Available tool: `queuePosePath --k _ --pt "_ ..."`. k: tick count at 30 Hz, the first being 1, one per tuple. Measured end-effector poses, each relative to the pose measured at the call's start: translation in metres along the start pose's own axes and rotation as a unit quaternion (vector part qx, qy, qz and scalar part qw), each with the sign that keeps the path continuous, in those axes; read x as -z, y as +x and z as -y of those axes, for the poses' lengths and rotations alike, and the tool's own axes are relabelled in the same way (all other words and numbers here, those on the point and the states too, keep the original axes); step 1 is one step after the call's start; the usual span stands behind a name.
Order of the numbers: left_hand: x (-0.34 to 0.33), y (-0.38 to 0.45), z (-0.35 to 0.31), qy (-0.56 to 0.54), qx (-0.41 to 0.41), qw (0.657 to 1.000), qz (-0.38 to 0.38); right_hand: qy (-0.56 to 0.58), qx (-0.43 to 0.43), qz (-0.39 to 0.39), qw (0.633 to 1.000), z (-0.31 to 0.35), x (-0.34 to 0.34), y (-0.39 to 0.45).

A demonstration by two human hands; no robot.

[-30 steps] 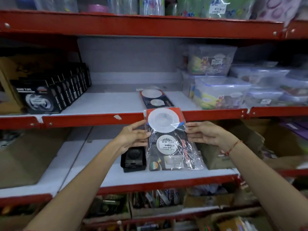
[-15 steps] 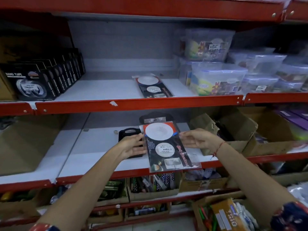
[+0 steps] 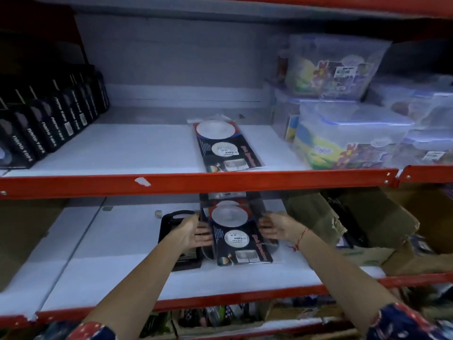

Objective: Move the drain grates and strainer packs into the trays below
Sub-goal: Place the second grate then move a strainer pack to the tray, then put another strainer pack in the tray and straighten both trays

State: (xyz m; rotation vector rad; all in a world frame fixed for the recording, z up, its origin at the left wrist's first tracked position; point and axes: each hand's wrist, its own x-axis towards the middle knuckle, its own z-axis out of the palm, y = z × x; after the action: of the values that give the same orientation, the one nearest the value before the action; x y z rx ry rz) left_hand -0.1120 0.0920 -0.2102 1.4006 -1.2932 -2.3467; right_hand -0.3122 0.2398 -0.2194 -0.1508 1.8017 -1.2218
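Both hands are at the lower white shelf, one on each long edge of a strainer pack that lies flat on the shelf surface. The left hand has its fingers extended and loosely spread, their tips touching the pack's left edge; whether they grip it or merely rest against it cannot be told. The right hand mirrors this, its fingers stretched toward the pack's right edge, slightly parted, tips touching the wrapper; a red thread sits on that wrist. The pack lies between the two sets of fingertips, its white round strainer toward the back of the shelf. Another pack appears to lie beneath it, protruding behind. Just left of the left fingers, partly under that hand, lies a black drain grate. On the upper shelf, above and behind the fingers, a second strainer pack lies flat. Black tape boxes stand far left of it, clear plastic containers to the right.
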Motion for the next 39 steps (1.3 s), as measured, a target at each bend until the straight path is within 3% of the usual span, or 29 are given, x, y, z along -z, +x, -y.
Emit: queuePosePath --k 7,13,14,17,22,30,35,39 --pt "-0.008 0.037 0.001 0.030 0.035 0.999 -0.015 -0.022 -0.012 -0.019 0.999 -0.008 0.001 0.029" --pt "-0.011 0.028 -0.004 0.095 0.013 0.995 -0.031 -0.093 0.023 -0.039 0.995 0.004 -0.006 0.023" --pt "-0.008 -0.016 0.009 0.134 -0.011 0.990 -0.039 -0.115 0.052 -0.042 0.991 -0.006 -0.009 -0.020" --pt "-0.003 -0.036 0.018 0.231 -0.055 0.970 -0.044 -0.171 0.100 -0.017 0.980 -0.003 -0.018 -0.052" --pt "-0.002 -0.073 0.007 0.277 -0.108 0.955 0.017 -0.208 0.152 0.048 0.965 0.020 -0.022 -0.104" --pt "-0.007 -0.160 -0.050 0.230 -0.247 0.939 0.068 -0.131 0.293 0.102 0.942 0.087 -0.040 -0.190" --pt "-0.010 -0.155 -0.101 0.118 -0.290 0.949 0.030 -0.063 0.321 0.049 0.944 0.131 -0.041 -0.173" --pt "-0.010 -0.127 -0.145 0.032 -0.266 0.963 -0.008 -0.020 0.316 -0.011 0.948 0.170 -0.035 -0.133"
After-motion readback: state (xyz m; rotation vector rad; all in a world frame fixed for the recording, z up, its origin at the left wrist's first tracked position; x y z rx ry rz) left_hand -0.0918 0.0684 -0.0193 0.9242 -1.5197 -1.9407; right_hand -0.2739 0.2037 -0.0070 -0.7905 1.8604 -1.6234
